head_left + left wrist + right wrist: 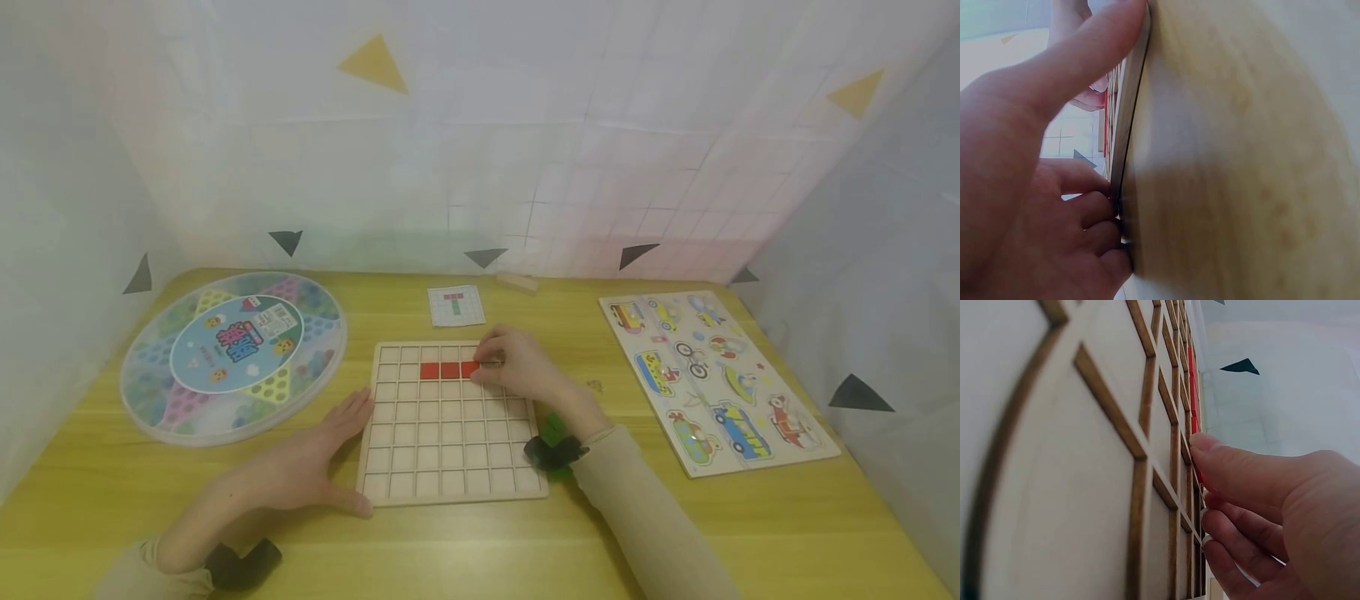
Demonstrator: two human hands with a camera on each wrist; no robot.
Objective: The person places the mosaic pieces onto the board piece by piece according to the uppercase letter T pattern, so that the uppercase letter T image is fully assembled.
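A wooden grid board (405, 457) lies on the table, with a row of red tiles (450, 370) in its second row from the far edge. My right hand (528, 367) is at the right end of that row, thumb and fingers pinching the end red tile, as the red strip (1194, 394) beside the thumb also shows. The left hand (300, 467) rests against the board's left side, fingers spread, thumb at the near left corner. In the left wrist view, its fingertips touch the board's edge (1127, 103).
Green pieces (553, 429) lie partly under my right wrist. Beyond the board are a pattern card (456, 310) and a small wooden block (517, 282). A round game box (225, 358) stands left, a vehicle puzzle board (708, 367) right. Patterned cloth walls (480, 150) enclose the table.
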